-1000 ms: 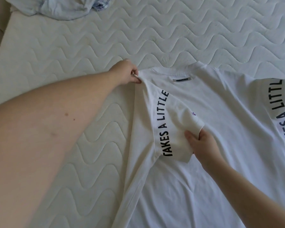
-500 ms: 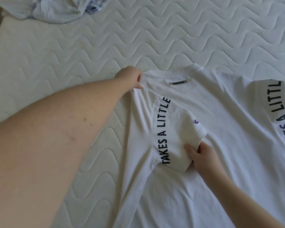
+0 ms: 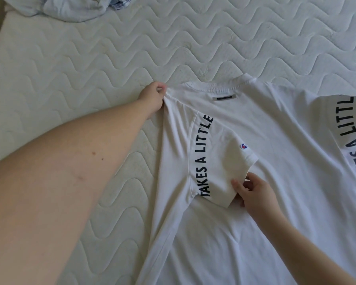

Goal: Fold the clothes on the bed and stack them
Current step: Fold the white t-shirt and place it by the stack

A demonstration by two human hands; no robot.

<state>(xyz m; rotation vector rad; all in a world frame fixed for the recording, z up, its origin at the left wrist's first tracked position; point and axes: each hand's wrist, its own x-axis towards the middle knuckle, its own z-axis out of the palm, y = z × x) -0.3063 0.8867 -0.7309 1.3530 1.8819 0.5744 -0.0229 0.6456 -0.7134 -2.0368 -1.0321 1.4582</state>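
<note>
A white T-shirt (image 3: 275,140) with black lettering down both sleeves lies spread on the bed, collar pointing away from me. Its left sleeve (image 3: 220,159) is folded inward over the body of the shirt. My left hand (image 3: 153,97) pinches the shirt's left shoulder at the fold. My right hand (image 3: 253,192) grips the hem of the folded sleeve between thumb and fingers. The shirt's right side runs out of view.
The quilted white mattress (image 3: 90,64) stretches around the shirt. A crumpled pile of pale blue clothes (image 3: 70,7) lies at the far left corner. The mattress's left edge (image 3: 0,31) shows at the top left.
The folded sleeve has been drawn a little lower and flatter over the shirt. My right hand has slid with the hem toward me; my left hand has kept hold of the shoulder.
</note>
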